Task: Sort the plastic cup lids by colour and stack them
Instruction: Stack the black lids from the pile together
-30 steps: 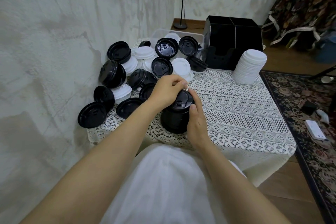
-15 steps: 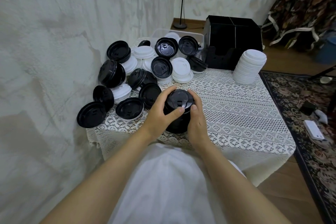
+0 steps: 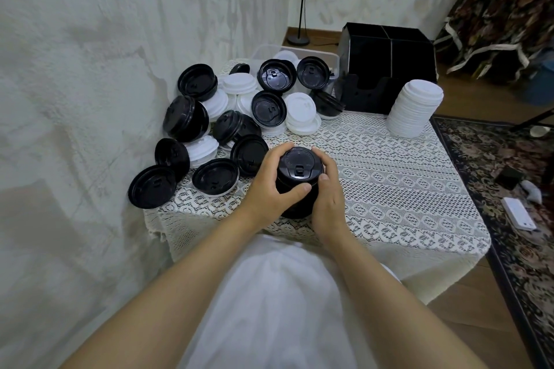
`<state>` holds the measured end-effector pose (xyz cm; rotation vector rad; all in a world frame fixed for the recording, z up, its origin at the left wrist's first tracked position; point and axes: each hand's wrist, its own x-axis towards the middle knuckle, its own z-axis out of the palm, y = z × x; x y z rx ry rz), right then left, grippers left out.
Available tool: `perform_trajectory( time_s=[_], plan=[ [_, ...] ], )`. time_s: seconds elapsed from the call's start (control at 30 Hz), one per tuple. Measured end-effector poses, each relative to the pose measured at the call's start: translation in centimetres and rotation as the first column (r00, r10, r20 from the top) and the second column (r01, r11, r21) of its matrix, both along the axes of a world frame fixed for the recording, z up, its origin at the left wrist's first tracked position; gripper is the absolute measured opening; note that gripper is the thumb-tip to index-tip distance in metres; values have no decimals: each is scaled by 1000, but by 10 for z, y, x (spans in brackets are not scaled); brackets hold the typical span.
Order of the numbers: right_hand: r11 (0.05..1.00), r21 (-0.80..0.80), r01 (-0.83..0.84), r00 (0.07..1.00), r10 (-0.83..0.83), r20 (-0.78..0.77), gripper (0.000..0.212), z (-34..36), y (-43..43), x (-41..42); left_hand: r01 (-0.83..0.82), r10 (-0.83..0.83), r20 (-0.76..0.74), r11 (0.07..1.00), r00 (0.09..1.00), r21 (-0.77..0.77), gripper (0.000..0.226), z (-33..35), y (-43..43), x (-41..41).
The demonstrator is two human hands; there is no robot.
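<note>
Table [image 3: 404, 183] with a lace cloth sits under both your hands. Patterned rug [image 3: 509, 165] covers the floor well right of your right hand. Black holder box [image 3: 386, 69] is at the far edge, well beyond your right hand and slightly right of it. Loose pile of mixed lids [image 3: 239, 111], black and white, runs from just left of your left hand out to the far-left corner by the wall; some lie flat, some lean on edge. Clear tub [image 3: 263, 52] sits behind the pile, far from both hands. White lid stack [image 3: 415, 111] stands beyond and right of your right hand, well apart from it, just in front of the holder box. Black lid stack [image 3: 299, 177] is upright on the cloth near the front edge, between your hands. Left hand [image 3: 266, 189] grips the stack's left side, thumb curled across the front, fingers round the top rim. Right hand [image 3: 328, 198] grips the right side, thumb on the front, fingers curled behind the top lid. One tilted black lid [image 3: 248, 154] is right at your left fingers; can't tell if it touches. Flat black lid [image 3: 215, 177] lies just left of your left hand. Small white device [image 3: 518, 214] lies on the rug, far right of your right hand.
</note>
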<state>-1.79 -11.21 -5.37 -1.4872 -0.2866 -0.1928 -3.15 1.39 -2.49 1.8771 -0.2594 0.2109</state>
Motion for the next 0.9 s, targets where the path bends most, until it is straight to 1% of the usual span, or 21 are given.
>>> perform_trajectory(
  time_s=[0.23, 0.43, 0.57, 0.63, 0.7, 0.77, 0.8, 0.83, 0.9],
  plan=[
    [1000, -9, 23, 1000, -23, -3, 41, 0, 1, 1, 9, -9, -11, 1000, 1000, 3, 63, 0, 2, 0],
    [1000, -5, 1, 1000, -1, 3, 39, 0, 1, 2, 26, -26, -66, 1000, 997, 4, 80, 2, 5, -2],
    [999, 2, -34, 999, 34, -26, 39, -1, -1, 1, 25, -23, -118, 1000, 993, 13, 91, -3, 9, -5],
    [998, -29, -57, 998, 56, -18, 47, -1, -2, -1, 10, -9, -135, 1000, 991, 2, 94, -4, 9, -6],
    [992, -117, -49, 999, 50, 12, 63, 0, -3, -3, 9, -7, -139, 1000, 990, 7, 96, -4, 10, -9],
    [979, -203, -22, 999, 30, 37, 75, 0, -3, -4, 13, -12, -101, 1000, 995, 16, 88, -3, 11, -12],
    [976, -219, -20, 999, 29, 38, 79, 1, -2, -4, -2, 3, -68, 1000, 998, 5, 82, -2, 11, -14],
    [974, -224, -23, 999, 31, 35, 79, 1, -3, -4, -46, 46, -30, 999, 998, -11, 76, -2, 12, -16],
    [975, -221, -29, 999, 38, 36, 78, 2, -3, -5, -214, 214, 57, 977, 975, -8, 63, -3, 14, -18]
  ],
)
